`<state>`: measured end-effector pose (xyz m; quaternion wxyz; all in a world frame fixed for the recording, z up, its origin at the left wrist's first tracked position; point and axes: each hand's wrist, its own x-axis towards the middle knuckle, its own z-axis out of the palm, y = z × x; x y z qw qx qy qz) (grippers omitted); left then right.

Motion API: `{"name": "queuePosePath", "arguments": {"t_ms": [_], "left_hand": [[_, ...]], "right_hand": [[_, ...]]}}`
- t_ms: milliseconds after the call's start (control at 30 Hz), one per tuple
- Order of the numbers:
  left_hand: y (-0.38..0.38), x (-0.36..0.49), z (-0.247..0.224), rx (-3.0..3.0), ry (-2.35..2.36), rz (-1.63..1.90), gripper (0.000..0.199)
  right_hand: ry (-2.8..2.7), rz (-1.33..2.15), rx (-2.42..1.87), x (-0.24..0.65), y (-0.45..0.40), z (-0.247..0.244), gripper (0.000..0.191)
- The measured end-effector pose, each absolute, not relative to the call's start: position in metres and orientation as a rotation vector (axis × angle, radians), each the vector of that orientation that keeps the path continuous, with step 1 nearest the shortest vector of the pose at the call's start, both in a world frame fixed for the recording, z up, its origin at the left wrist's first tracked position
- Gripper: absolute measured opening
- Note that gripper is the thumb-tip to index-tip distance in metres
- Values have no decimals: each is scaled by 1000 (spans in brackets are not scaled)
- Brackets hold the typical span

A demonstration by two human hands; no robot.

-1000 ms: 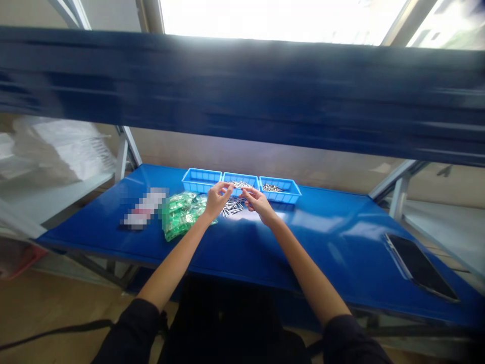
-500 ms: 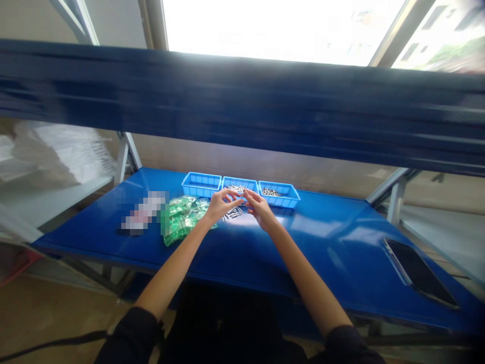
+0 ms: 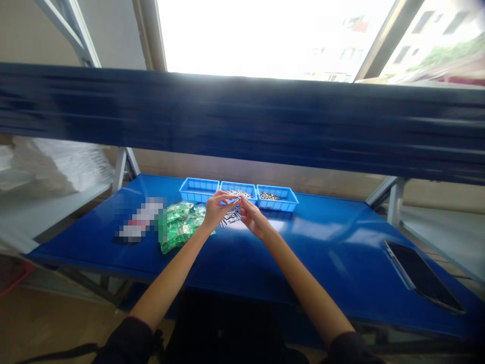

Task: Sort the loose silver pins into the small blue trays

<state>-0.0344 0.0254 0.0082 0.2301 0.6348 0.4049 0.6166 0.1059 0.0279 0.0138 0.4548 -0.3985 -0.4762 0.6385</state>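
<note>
My left hand (image 3: 217, 210) and my right hand (image 3: 253, 216) meet above the table, their thumbs and fingers pinched together at the tips. A small shiny metal piece (image 3: 238, 199) shows between the fingertips, too small to tell its exact kind. Under my hands lies a loose heap of thin metal screw-like pieces (image 3: 231, 217), partly covered by my fingers. Just behind, the middle blue bin (image 3: 254, 189) holds more such pieces. Beside my left hand sits a pile of green-and-clear plastic packets (image 3: 182, 227).
The left blue bin (image 3: 189, 191) and the right blue bin (image 3: 291, 205), with metal pieces in it, flank the middle one. A dark phone-like device (image 3: 422, 275) lies at the right. A pixelated item (image 3: 140, 222) lies at the left. A blue shelf beam (image 3: 242, 121) crosses above.
My fingertips have come closer together, and the small metal piece now shows between them. The whole view has shifted slightly, with the table lower in it.
</note>
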Motion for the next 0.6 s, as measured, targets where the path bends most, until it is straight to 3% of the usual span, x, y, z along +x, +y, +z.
{"name": "queuePosePath", "arguments": {"t_ms": [200, 600], "left_hand": [[26, -34, 9, 1620, 1059, 1718, 20], [28, -38, 4, 1806, 1181, 1520, 21]], "right_hand": [[-1222, 1621, -969, 100, 23, 9, 35], [-1134, 1400, -1066, 108, 29, 17, 45]]}}
